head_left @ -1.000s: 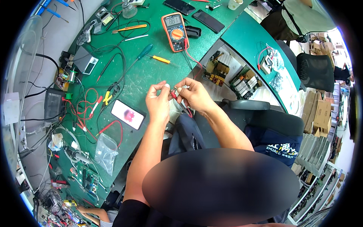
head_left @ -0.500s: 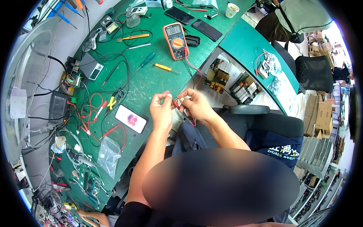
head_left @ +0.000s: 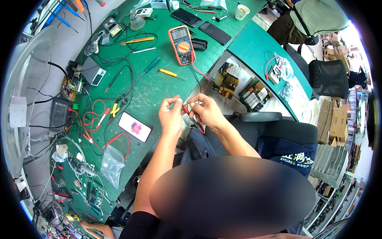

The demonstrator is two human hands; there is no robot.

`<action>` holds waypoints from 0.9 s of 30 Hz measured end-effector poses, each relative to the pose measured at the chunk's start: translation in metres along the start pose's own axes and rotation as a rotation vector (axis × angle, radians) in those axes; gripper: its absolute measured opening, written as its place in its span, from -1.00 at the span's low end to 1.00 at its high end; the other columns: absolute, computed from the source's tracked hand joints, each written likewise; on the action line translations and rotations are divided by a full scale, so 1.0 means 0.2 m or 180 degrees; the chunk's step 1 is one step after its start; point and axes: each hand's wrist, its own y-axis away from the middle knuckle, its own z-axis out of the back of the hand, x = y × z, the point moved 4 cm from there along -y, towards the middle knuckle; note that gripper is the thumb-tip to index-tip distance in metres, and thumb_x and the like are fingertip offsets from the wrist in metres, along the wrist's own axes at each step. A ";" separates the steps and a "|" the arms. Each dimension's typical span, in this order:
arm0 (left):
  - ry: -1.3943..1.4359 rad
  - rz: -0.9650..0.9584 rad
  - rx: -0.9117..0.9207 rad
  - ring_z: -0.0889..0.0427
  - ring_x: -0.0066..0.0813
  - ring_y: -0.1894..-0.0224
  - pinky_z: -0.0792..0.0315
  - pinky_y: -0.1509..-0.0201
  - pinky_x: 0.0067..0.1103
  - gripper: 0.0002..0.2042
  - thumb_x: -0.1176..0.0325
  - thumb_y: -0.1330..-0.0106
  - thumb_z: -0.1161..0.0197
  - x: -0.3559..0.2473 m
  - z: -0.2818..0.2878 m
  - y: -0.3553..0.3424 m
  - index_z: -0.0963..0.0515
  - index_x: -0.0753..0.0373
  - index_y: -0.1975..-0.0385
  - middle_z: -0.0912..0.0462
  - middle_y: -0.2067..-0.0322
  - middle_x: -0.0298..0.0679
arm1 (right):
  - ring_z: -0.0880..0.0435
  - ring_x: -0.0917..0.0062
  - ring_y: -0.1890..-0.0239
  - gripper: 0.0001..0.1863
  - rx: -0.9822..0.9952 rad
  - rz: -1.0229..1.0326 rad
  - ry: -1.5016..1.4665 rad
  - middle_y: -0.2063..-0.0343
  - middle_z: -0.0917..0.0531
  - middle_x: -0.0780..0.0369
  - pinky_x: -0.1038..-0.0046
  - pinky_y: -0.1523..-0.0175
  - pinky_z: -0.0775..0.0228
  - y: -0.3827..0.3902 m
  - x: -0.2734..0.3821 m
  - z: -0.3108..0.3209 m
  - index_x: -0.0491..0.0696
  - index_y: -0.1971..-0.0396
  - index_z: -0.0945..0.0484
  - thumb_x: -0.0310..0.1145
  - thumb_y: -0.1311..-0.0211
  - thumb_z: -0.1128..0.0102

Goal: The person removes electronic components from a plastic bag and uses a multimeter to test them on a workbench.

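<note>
Head view: cup [head_left: 241,13] and bag [head_left: 112,164], contents unclear, near the desk [head_left: 153,87]'s right edge; gap between lit phone [head_left: 135,127] and yellow screwdriver [head_left: 168,72]; right hand [head_left: 206,112] pinching red probe [head_left: 186,109], left hand [head_left: 170,114] narrow, hold unclear.

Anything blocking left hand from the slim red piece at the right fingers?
Nothing visible. The slim red piece sits between the left hand and the right hand; contact with the left is unclear. The boxy orange multimeter lies clear, on the green bench.
</note>
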 end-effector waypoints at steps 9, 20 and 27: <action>-0.0151 -0.0128 0.0080 -0.59 -0.51 0.24 -0.58 0.23 -0.58 -0.91 0.48 -0.32 -0.22 -0.02 -0.01 -0.03 -0.47 0.33 0.31 -0.48 -0.02 -0.09 | -0.40 0.75 0.67 -0.86 -0.0039 0.0029 0.0049 0.60 -0.61 0.27 0.65 0.58 -0.19 -0.02 0.05 0.00 -0.13 0.22 -0.50 -0.40 -0.33 -0.08; -0.0143 -0.0885 0.0467 -0.57 -0.54 0.18 -0.50 0.08 -0.60 -0.90 0.49 -0.30 -0.26 -0.16 -0.05 0.01 -0.50 0.35 0.29 -0.49 -0.02 -0.05 | -0.36 0.77 0.75 -0.83 0.0331 0.0358 -0.0669 0.61 -0.61 0.22 0.68 0.66 -0.09 -0.03 0.07 -0.01 -0.14 0.15 -0.45 -0.38 -0.36 -0.08; -0.0148 -0.1141 0.0540 -0.57 -0.58 0.18 -0.48 0.08 -0.63 -0.91 0.53 -0.31 -0.23 -0.18 -0.06 0.01 -0.50 0.38 0.26 -0.51 0.00 -0.06 | -0.35 0.75 0.77 -0.81 0.0348 0.0476 -0.0662 0.61 -0.61 0.22 0.65 0.66 -0.12 -0.05 0.07 -0.01 -0.14 0.13 -0.45 -0.37 -0.37 -0.08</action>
